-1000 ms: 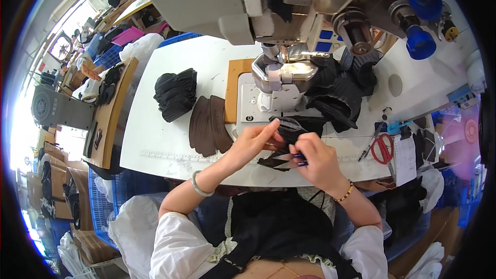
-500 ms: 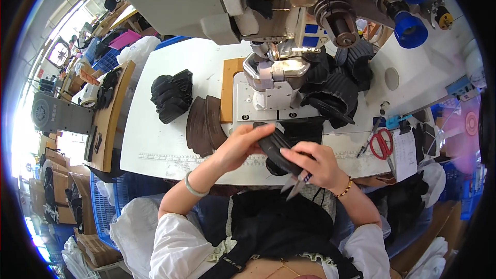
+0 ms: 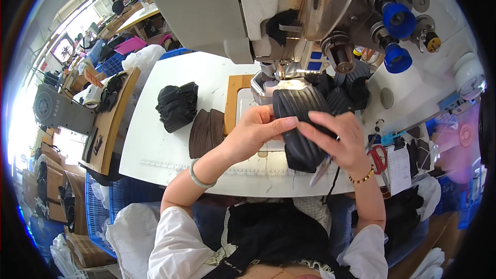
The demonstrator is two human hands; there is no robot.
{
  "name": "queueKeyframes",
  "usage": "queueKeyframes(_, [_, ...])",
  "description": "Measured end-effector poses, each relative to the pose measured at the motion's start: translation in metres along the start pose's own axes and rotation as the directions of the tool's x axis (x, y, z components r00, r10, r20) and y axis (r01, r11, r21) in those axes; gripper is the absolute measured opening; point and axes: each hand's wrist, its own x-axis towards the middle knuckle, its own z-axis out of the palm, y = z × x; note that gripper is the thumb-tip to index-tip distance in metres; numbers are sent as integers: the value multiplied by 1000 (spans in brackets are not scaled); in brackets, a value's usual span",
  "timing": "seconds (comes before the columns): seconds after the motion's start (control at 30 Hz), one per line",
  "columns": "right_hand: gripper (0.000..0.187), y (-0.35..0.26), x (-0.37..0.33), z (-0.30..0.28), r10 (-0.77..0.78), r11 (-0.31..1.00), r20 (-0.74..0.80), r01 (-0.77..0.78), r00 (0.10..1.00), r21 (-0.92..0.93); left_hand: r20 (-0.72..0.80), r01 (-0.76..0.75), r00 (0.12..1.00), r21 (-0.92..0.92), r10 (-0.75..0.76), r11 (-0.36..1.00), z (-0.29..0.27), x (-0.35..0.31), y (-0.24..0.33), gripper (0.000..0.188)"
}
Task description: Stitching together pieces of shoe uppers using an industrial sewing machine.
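My left hand (image 3: 262, 126) pinches the left edge of a black ribbed, curved piece (image 3: 299, 104) between thumb and fingers. The piece is held up in front of the sewing machine (image 3: 261, 89), its ridged face showing. On its right side my right hand (image 3: 342, 142) grips it, fingers bent over the surface. A pair of thread snips (image 3: 321, 171) is tucked in that same hand, blades pointing down past the piece. To the left lie a stack of black ribbed pieces (image 3: 176, 107) and several brown curved pieces (image 3: 205, 133). The machine's needle area is partly hidden.
More black ribbed pieces (image 3: 356, 88) are heaped right of the machine. Red-handled scissors (image 3: 380, 159) and a paper sheet (image 3: 400, 169) lie at the table's right. A ruler strip (image 3: 170, 165) runs along the front edge. Blue thread-tension knobs (image 3: 399, 18) jut out overhead.
Both hands have lifted the black piece up and turned its ridged face to view. The right hand has moved right with the snips. The view has shifted slightly.
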Motion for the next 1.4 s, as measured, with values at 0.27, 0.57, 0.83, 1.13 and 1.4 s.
queueKeyframes(0.27, [30, 18, 17, 17, 37, 999, -36, -36, 999, 24, -71, 39, 996, -120, -48, 992, -8, 8, -19, 31])
queueKeyframes(0.57, [36, 29, 18, 18, 20, 999, -3, -20, 1000, 27, -408, 450, 765, 892, 497, 39, -91, -21, -20, 33])
queueKeyframes(0.83, [43, 25, 19, 14, 85, 993, 55, -89, 995, 82, -520, 461, 753, 854, 403, 240, -130, -39, -50, 35])
queueKeyframes(1.13, [34, 23, 10, 16, 39, 998, 0, -38, 999, -54, -466, 44, 726, 765, 506, 643, -62, -31, 0, 28])
queueKeyframes(1.4, [34, 21, 8, 21, -1, 998, -57, -3, 998, -68, 86, -362, 848, 814, 522, 454, -16, -17, 26, 45])
